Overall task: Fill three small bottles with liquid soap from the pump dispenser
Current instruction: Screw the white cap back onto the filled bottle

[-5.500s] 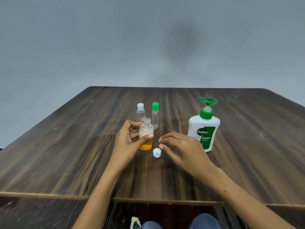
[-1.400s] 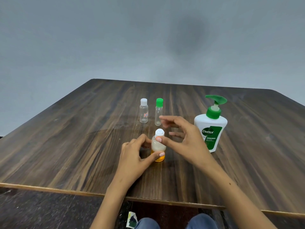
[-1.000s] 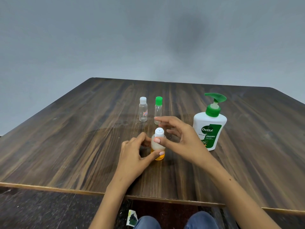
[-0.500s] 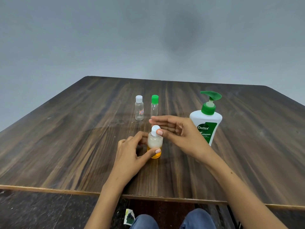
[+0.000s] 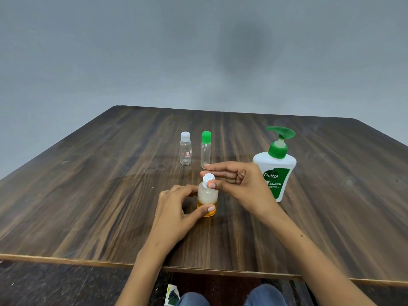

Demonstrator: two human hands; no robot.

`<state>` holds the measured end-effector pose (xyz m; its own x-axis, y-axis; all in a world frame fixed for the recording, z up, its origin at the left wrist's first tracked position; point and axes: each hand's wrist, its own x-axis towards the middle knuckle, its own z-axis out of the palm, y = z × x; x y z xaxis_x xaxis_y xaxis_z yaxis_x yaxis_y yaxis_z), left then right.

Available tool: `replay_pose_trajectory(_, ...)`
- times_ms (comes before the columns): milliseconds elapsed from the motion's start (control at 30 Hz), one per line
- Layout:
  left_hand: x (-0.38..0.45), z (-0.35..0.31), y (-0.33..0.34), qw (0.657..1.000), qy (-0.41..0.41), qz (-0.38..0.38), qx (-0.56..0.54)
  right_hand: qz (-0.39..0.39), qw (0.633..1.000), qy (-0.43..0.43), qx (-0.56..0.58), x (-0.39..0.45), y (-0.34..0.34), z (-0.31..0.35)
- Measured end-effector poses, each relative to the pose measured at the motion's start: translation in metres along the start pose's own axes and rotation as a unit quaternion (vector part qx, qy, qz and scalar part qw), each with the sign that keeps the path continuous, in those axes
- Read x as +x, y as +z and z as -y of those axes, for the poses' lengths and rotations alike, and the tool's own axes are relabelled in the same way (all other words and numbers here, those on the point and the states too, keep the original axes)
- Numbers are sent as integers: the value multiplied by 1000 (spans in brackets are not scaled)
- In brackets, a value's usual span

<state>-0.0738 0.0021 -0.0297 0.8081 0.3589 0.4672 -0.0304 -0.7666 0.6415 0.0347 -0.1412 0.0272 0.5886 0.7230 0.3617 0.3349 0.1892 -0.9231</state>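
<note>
A small clear bottle with orange soap in its lower part stands on the wooden table. My left hand grips its body between thumb and fingers. My right hand pinches the white cap on its neck with thumb and forefinger. Two more small clear bottles stand behind it: one with a white cap and one with a green cap. The white pump dispenser with a green pump head stands to the right, just behind my right hand.
The table's near edge runs across the bottom of the view, with my knees below it. A small printed scrap lies on the dark floor. A grey wall rises behind the table.
5.5 s ago the white cap lay on the table beside the open bottle. It now sits on the neck, and my right hand has kept turning it there over the last second.
</note>
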Motion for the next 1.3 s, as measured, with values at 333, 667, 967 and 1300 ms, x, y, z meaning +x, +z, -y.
replay_pose_trajectory(333,-1,-2,-2,1000,3,12,19,-48,998,-19,22,-6,6,-4)
replay_pose_trajectory(667,-1,-5,-3,1000,1,13,16,-87,994,-56,20,-15,14,-12)
replay_pose_trajectory(967,1,-7,-3,1000,-5,3,23,-144,981,-85,-95,-25,15,-18)
replay_pose_trajectory(1300,42,-17,22,996,-67,-26,48,-238,936,-174,-190,-59,-3,-15)
